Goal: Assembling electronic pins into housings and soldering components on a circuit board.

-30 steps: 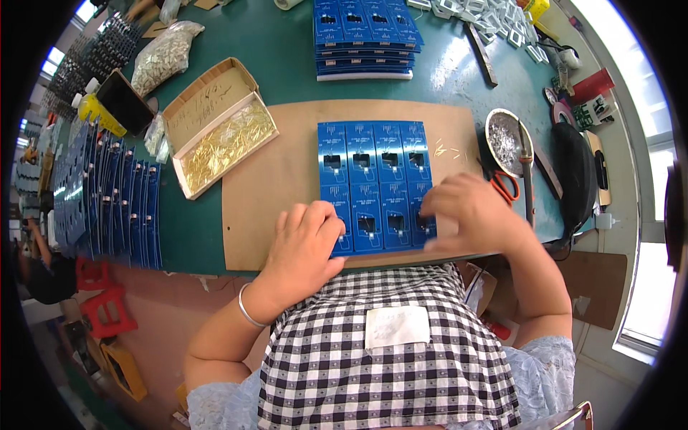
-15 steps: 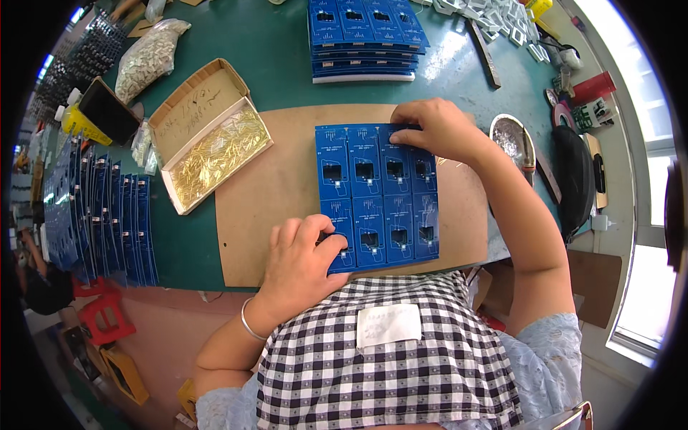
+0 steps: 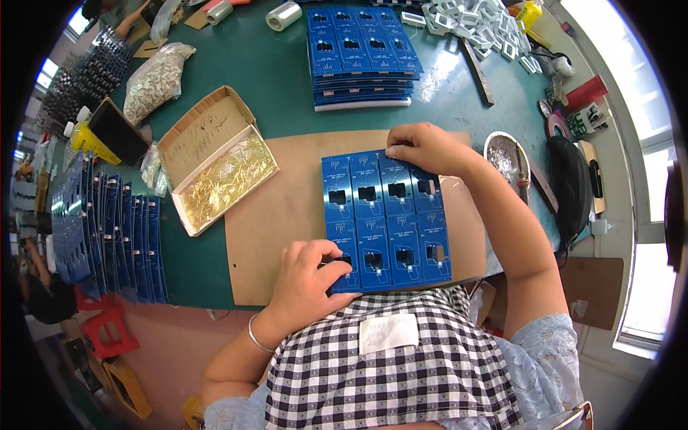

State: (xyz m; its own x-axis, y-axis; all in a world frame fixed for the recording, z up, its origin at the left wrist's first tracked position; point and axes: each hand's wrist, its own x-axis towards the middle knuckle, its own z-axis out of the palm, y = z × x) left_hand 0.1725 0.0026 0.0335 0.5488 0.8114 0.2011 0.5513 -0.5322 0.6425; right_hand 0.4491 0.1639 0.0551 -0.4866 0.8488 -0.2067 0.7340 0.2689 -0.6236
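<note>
A blue circuit board panel with rows of dark rectangular cutouts lies on a brown board in front of me. My right hand is closed at its far edge, the thumb on top and the fingers curled over the rim. At the near left corner rests my left hand, its thumb and forefinger drawn together by a cutout. Whatever small thing they pinch is too hidden to name. Left of the panel, an open cardboard box holds many thin gold-coloured pins.
Stacked blue panels stand at the back; more stand upright at left. A bag of small pale parts lies far left. At right are a metal bowl, a dark bar and a heap of white frames.
The whole view has shifted, so the table sits lower in it. My right hand has slid slightly along the panel's far edge; my left hand stays at the near left corner.
</note>
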